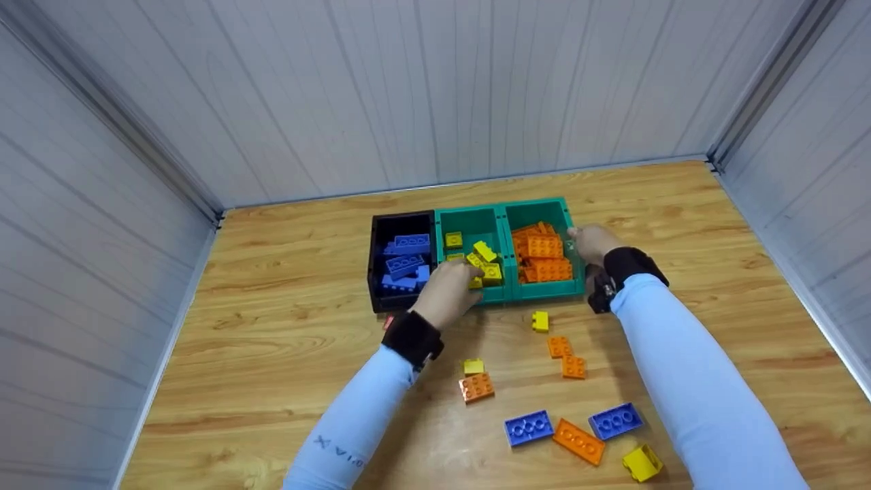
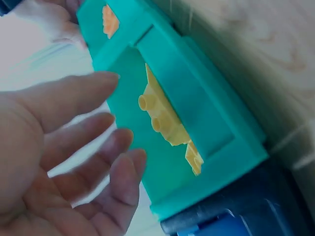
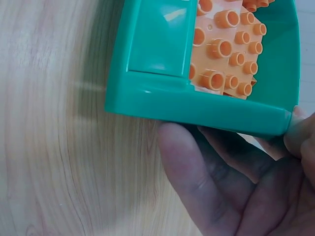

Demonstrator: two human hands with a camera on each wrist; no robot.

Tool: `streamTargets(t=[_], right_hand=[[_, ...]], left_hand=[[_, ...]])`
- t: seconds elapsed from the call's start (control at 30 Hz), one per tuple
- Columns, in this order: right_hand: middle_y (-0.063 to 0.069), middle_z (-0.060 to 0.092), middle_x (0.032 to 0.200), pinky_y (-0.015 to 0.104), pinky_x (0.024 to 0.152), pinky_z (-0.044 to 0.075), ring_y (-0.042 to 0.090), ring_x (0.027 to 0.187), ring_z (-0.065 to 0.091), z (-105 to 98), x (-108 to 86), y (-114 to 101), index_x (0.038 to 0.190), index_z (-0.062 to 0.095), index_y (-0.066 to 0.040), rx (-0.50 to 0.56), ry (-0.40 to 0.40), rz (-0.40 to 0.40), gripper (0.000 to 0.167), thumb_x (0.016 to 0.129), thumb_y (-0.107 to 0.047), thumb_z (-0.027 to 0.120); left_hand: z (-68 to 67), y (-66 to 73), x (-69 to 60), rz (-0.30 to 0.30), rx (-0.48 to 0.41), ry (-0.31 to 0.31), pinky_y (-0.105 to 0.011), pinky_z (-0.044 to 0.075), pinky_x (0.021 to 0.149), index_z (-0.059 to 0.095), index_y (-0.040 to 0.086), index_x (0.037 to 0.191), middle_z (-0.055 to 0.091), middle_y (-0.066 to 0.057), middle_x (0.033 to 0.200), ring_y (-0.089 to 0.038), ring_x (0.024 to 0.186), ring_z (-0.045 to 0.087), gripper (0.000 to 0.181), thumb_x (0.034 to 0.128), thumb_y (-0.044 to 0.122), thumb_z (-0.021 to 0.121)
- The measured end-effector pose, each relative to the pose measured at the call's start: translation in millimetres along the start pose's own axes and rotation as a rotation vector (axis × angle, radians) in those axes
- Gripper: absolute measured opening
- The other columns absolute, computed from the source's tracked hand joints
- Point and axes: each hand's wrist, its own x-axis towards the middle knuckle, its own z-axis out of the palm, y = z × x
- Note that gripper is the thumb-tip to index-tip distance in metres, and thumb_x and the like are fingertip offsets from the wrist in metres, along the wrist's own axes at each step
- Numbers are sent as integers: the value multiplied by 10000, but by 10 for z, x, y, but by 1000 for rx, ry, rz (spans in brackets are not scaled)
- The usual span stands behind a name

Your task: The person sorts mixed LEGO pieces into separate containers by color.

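Observation:
My left hand (image 1: 446, 292) reaches over the front of the middle green bin (image 1: 469, 216), which holds yellow bricks (image 1: 484, 250). In the left wrist view its fingers (image 2: 125, 177) are loosely bent and apart, with nothing between them. My right hand (image 1: 595, 243) holds the outer side of the right green bin (image 3: 197, 114), with a fingertip at the rim's corner. Orange bricks (image 1: 544, 246) fill that bin. Blue-purple bricks (image 1: 405, 264) lie in the black bin (image 1: 373, 272) on the left, joined in a row with the green ones.
In front of the bins, loose bricks lie on the wooden table (image 1: 286, 327): yellow (image 1: 540, 321), orange (image 1: 578, 441) and blue (image 1: 529, 429). A small red piece (image 1: 388, 321) sits beside the black bin. Pale panel walls (image 1: 408, 95) enclose the back and sides.

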Motion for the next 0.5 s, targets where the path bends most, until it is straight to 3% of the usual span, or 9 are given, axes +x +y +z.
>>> streamTargets(t=[0.17, 0.27, 0.5], right_hand=[[270, 146, 1588, 518, 1166, 151, 434, 1456, 99, -8, -13, -29, 1531, 179, 69, 9, 15, 2, 475, 1098, -121, 148], [272, 164, 1584, 521, 1164, 158, 437, 1453, 117, -23, -40, -47, 1529, 193, 74, 9, 31, 7, 482, 1102, -144, 148], [271, 181, 1582, 524, 1151, 206, 442, 1448, 136, -46, -37, -31, 1532, 202, 67, 22, 41, 26, 503, 1106, -195, 150]], left_hand=[[23, -28, -367, 127, -86, -79, -314, 507, 920, 715, 47, 1167, 700, -98, 1114, -226, 1036, 643, 335, 842, 85, 785], [85, -54, -550, 188, -92, -139, -306, 501, 923, 717, 60, 1165, 698, -74, 1114, -209, 1041, 637, 315, 857, 97, 772], [258, -136, -737, 225, -58, -209, -284, 502, 917, 738, 63, 1143, 706, -47, 1073, -165, 1009, 641, 270, 894, -21, 675]])
